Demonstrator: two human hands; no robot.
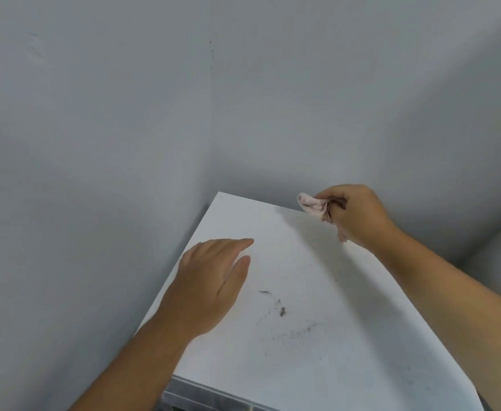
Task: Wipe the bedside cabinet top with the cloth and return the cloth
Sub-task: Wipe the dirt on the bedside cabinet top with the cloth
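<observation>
The white bedside cabinet top [317, 366] fills the lower middle of the head view and is tucked into a wall corner. Dark dust and smudges [282, 311] mark its middle. My right hand [354, 216] hovers over the far right edge, fingers closed on a crumpled pale pink cloth [313, 204] that pokes out to the left of the fist. My left hand [213, 280] is flat over the top's left side, fingers together and extended, holding nothing.
Plain grey walls [124, 129] meet in a corner just behind the cabinet. A grey metallic front edge [201, 394] shows below the top's near side. A white surface [498, 262] lies to the right of the cabinet.
</observation>
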